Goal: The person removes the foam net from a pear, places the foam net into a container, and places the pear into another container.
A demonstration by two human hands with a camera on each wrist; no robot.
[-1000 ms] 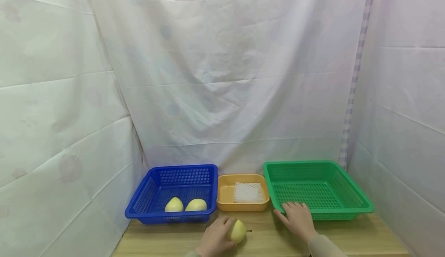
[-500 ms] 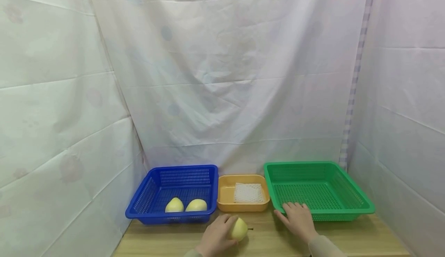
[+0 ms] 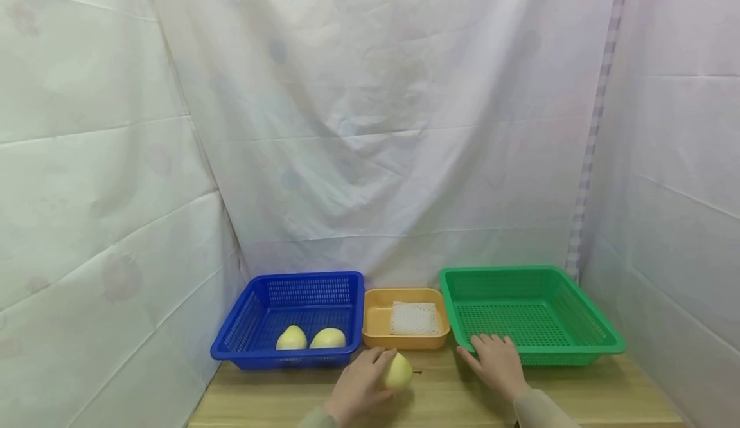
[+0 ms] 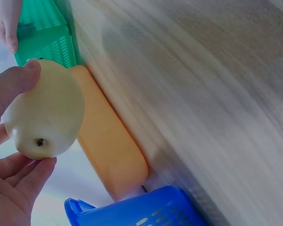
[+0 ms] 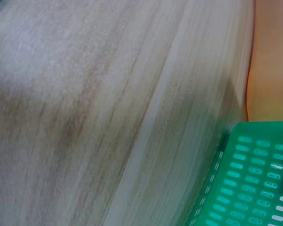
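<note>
My left hand (image 3: 361,383) grips a pale yellow pear (image 3: 399,373), its dark stem pointing right in the head view. In the left wrist view the thumb lies over one side of the pear (image 4: 54,106) and fingers support it from the other. The pear hangs just above the table, in front of a shallow orange tray (image 3: 376,338). My right hand (image 3: 496,365) rests on the near rim of a green basket (image 3: 569,349), fingertips over the edge and thumb spread out to the left. The right wrist view does not show that hand.
A blue basket (image 3: 231,353) at the left holds two more pears (image 3: 291,338). White foam netting (image 3: 415,319) lies in the orange tray, between the two baskets. All stand on a wooden table (image 3: 451,402), with white cloth (image 3: 376,126) hanging behind and at both sides.
My left hand has raised the pear slightly off the table and a little away from me. The right hand has stayed on the green basket's rim.
</note>
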